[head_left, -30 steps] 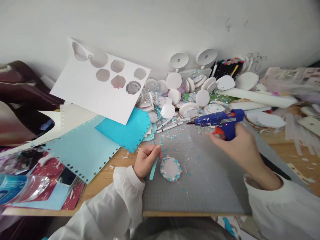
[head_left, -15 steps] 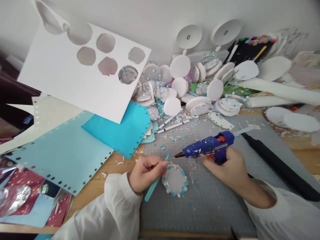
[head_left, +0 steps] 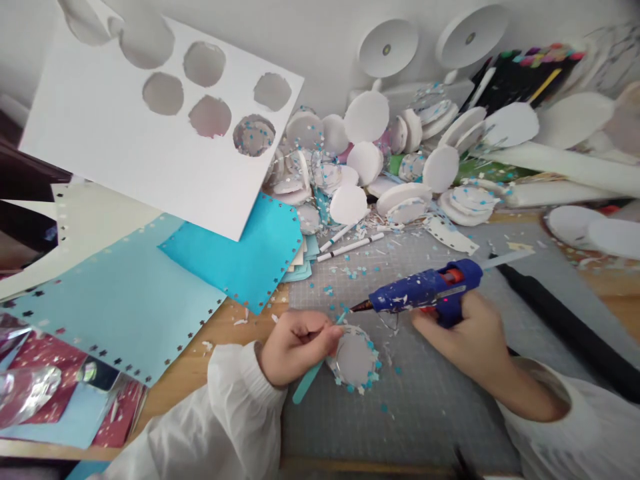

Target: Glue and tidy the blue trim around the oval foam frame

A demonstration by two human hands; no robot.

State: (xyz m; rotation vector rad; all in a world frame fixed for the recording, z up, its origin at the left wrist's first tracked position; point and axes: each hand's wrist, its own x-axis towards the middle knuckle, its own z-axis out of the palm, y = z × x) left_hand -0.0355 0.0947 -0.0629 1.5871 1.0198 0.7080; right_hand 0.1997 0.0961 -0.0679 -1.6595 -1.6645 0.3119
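Observation:
My left hand (head_left: 299, 345) is closed in a pinch on a thin teal strip (head_left: 309, 381) at the left edge of a white round disc (head_left: 356, 358) rimmed with blue and white bits. The disc lies on the grey cutting mat (head_left: 425, 400). My right hand (head_left: 463, 337) grips a blue hot glue gun (head_left: 425, 292). Its nozzle points left and hovers just above the disc's upper left rim, close to my left fingertips.
A pile of white foam discs (head_left: 370, 160) and confetti fills the back of the desk. A white sheet with round cut-outs (head_left: 150, 127) and blue punched papers (head_left: 120, 300) lie left. Two pens (head_left: 347, 245) sit on the mat; markers (head_left: 525, 73) stand at back right.
My right hand brought the glue gun down and left from the mat's far side to the disc. The view moved closer. My left hand stayed pinched on the strip by the disc.

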